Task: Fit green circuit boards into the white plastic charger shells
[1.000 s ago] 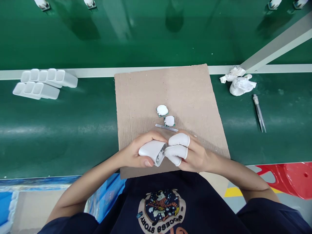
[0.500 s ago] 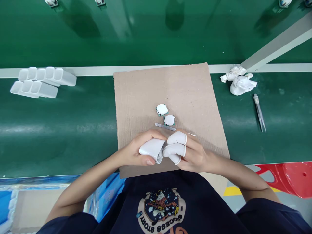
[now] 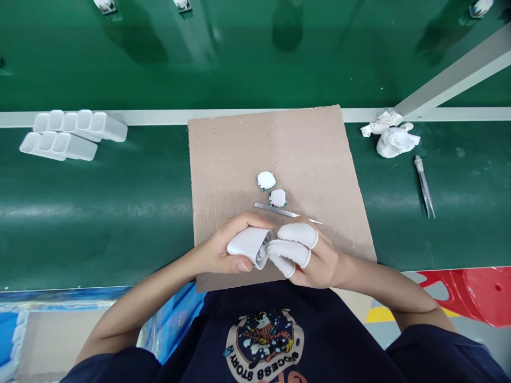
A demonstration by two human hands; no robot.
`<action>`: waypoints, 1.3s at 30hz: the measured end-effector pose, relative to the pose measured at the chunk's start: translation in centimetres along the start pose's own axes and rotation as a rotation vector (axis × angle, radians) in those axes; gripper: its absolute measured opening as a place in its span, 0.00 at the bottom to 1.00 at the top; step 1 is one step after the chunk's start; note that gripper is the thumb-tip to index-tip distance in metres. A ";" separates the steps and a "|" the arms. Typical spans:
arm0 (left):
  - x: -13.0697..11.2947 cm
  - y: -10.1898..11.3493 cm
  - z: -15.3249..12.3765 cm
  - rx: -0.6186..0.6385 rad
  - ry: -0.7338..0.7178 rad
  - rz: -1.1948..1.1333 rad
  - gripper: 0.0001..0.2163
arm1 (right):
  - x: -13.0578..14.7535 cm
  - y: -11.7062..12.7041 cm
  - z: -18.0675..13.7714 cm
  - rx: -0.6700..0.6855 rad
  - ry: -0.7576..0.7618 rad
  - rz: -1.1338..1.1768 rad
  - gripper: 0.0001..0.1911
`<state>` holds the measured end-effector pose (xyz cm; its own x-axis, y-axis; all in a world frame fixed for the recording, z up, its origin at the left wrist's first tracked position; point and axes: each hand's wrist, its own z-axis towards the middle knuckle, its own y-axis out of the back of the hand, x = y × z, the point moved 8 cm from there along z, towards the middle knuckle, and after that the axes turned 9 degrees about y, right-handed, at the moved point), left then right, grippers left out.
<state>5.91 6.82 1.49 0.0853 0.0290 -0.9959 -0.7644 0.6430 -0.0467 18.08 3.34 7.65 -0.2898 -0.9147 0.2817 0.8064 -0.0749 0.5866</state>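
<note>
My left hand [image 3: 223, 250] is wrapped round a white plastic housing [image 3: 248, 246], its open end facing right. Inside that opening some grey and white parts show, too small to make out. White finger cots [image 3: 296, 250] cover several fingers of my right hand [image 3: 321, 260]. Those fingertips are brought together at the mouth of the housing; whatever they grip is hidden. Just beyond my hands a thin metal strip tool [image 3: 275, 210] lies on a cardboard sheet [image 3: 223, 159]. Two small green circuit boards with white pads, one upper [image 3: 266, 180] and one lower [image 3: 278, 198], lie behind it.
Several white housings [image 3: 80, 135] stand in two rows at the left. Crumpled white tissue [image 3: 397, 141] and metal tweezers [image 3: 425, 186] lie at the right. A grey post [image 3: 455, 69] rises at the back right. A red stool [image 3: 479, 292] is below the table edge.
My right fingers have straightened a little, and the hand has shifted slightly right and down, fingertips still at the opening. My left hand keeps its hold on the housing.
</note>
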 end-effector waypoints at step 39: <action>-0.5 0.3 0.4 -0.037 0.052 -0.405 0.28 | -3.7 1.6 -0.1 -0.224 -0.201 0.409 0.05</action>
<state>5.90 7.36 1.97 0.3520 -0.2603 -0.8991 -0.6982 0.5667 -0.4375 20.45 6.54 7.51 -0.0024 -0.7940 0.6079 0.9589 0.1706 0.2268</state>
